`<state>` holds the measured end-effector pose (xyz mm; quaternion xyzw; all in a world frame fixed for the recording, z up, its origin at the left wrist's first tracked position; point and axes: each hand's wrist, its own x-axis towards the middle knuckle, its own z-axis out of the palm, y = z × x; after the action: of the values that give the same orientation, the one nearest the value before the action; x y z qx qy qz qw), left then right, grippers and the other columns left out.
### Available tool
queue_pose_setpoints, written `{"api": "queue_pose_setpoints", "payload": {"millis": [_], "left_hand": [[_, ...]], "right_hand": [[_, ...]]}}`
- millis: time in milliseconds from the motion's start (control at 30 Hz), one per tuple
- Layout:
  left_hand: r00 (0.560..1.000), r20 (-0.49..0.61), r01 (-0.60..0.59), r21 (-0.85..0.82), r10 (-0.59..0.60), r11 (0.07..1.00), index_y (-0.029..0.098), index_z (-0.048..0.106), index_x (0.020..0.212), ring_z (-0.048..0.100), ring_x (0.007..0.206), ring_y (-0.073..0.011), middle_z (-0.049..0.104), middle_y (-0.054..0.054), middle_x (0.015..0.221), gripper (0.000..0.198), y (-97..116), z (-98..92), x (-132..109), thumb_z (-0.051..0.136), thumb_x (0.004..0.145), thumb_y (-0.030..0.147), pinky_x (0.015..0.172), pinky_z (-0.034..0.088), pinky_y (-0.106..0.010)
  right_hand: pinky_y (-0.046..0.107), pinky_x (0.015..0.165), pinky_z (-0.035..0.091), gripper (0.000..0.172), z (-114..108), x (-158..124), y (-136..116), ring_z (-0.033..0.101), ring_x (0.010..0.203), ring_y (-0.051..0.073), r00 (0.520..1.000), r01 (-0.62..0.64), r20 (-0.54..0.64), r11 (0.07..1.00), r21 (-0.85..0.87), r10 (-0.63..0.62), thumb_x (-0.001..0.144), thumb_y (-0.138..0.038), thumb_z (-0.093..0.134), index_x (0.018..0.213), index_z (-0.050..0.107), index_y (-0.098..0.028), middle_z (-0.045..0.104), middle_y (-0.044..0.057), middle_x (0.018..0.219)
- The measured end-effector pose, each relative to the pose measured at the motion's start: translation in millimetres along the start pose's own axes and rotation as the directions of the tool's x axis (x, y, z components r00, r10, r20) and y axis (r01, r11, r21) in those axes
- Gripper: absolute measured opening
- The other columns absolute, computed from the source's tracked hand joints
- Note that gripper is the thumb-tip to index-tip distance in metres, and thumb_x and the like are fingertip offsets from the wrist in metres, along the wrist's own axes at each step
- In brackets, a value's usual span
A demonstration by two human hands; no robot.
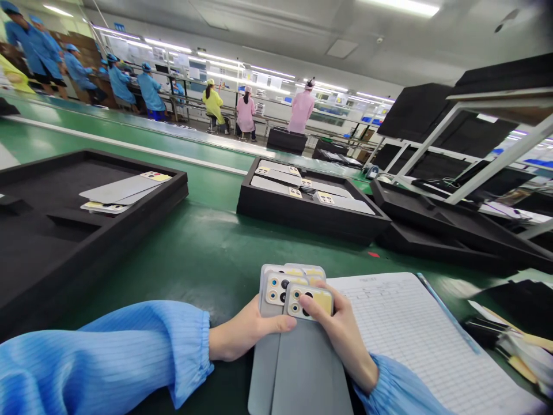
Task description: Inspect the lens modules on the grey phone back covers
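Several grey phone back covers (309, 360) with camera modules are held together in a loose fan, low in the middle of the head view. My left hand (250, 325) wraps round their left edge, its thumb lying across the front. From the right, my right hand (341, 325) grips them, with its thumb over the camera block of the front cover. Both hands are closed on the covers. The covers behind the front one show only their upper parts and camera lenses. Blue sleeves cover both forearms.
A black foam tray (173, 184) at left bears a few covers (121, 187). Another black tray (302, 216) ahead holds several more. Black trays (432, 225) lie at right beside a metal rack (432, 144). A gridded notebook (389, 323) lies near my right hand. Several people sit or stand beyond.
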<state>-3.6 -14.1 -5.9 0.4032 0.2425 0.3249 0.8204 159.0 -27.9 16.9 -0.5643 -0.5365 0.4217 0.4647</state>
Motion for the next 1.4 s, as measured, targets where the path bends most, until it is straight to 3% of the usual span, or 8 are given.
{"api": "queue_pose_setpoints", "payload": {"millis": [167,433,667,867,967,1100,1400], "left_hand": [[1.000,0.017,-0.005,0.018,0.005,1.000,0.022,0.054,0.115,0.047,0.117,-0.0242,0.061,-0.005,0.115,0.045,1.2,0.2,-0.4,0.067,0.072,0.020,0.094,0.039,-0.034],[1.000,0.015,0.024,-0.017,-0.023,1.000,0.021,0.051,0.118,0.056,0.106,-0.0230,0.063,-0.007,0.113,0.049,1.2,0.2,0.1,0.066,0.071,0.019,0.092,0.041,-0.036],[1.000,0.004,0.026,-0.040,-0.026,0.999,0.021,0.054,0.114,0.051,0.113,-0.0250,0.063,-0.006,0.112,0.044,-0.3,-0.4,-0.5,0.066,0.071,0.018,0.092,0.041,-0.035],[0.999,-0.006,0.041,-0.054,-0.041,0.998,0.019,0.055,0.112,0.052,0.112,-0.0260,0.063,-0.008,0.111,0.043,1.4,0.7,-0.4,0.066,0.071,0.017,0.092,0.040,-0.037],[0.999,-0.002,0.037,-0.054,-0.037,0.998,0.018,0.054,0.112,0.055,0.107,-0.0251,0.064,-0.008,0.110,0.043,1.7,0.8,-0.2,0.066,0.071,0.017,0.092,0.040,-0.037],[1.000,-0.005,0.028,-0.056,-0.028,0.998,0.019,0.054,0.113,0.056,0.106,-0.0236,0.063,-0.007,0.112,0.044,1.0,-0.2,-1.0,0.066,0.071,0.017,0.091,0.041,-0.036],[0.998,-0.029,0.060,-0.076,-0.062,0.995,0.017,0.054,0.113,0.057,0.105,-0.0245,0.061,-0.009,0.114,0.043,2.5,0.9,-1.5,0.066,0.071,0.018,0.092,0.040,-0.037]], "right_hand": [[0.021,0.059,0.045,0.024,-1.7,-0.6,-0.5,0.059,0.064,0.015,0.997,-0.010,0.078,0.996,0.090,0.003,0.074,-0.039,0.062,0.072,0.062,-0.015,0.066,0.001,0.068],[0.026,0.061,0.047,0.035,-0.1,0.9,7.5,0.061,0.067,0.019,0.999,-0.037,0.017,0.988,0.150,0.035,0.081,-0.046,0.050,0.083,0.066,-0.015,0.068,0.004,0.075],[0.025,0.062,0.047,0.028,-4.0,0.0,6.0,0.061,0.068,0.019,0.999,-0.006,0.032,1.000,0.003,0.005,0.068,-0.041,0.066,0.079,0.061,-0.015,0.067,0.003,0.072],[0.029,0.071,0.049,0.029,0.6,-1.3,2.4,0.064,0.075,0.021,0.999,-0.007,0.042,0.992,0.123,0.002,0.074,-0.041,0.061,0.087,0.062,-0.015,0.070,0.006,0.083],[0.028,0.068,0.049,0.028,2.2,-1.9,1.9,0.064,0.075,0.021,0.999,-0.007,0.047,0.984,0.178,-0.001,0.076,-0.040,0.058,0.088,0.064,-0.015,0.070,0.006,0.084],[0.028,0.065,0.050,0.032,1.5,-1.5,2.7,0.064,0.078,0.023,0.999,0.001,0.043,0.988,0.153,-0.008,0.076,-0.043,0.057,0.089,0.065,-0.015,0.070,0.006,0.086],[0.031,0.074,0.050,0.041,1.5,-1.3,-0.5,0.062,0.089,0.025,0.999,-0.051,0.020,0.987,0.151,0.048,0.081,-0.049,0.048,0.095,0.067,-0.016,0.070,0.007,0.091]]}}
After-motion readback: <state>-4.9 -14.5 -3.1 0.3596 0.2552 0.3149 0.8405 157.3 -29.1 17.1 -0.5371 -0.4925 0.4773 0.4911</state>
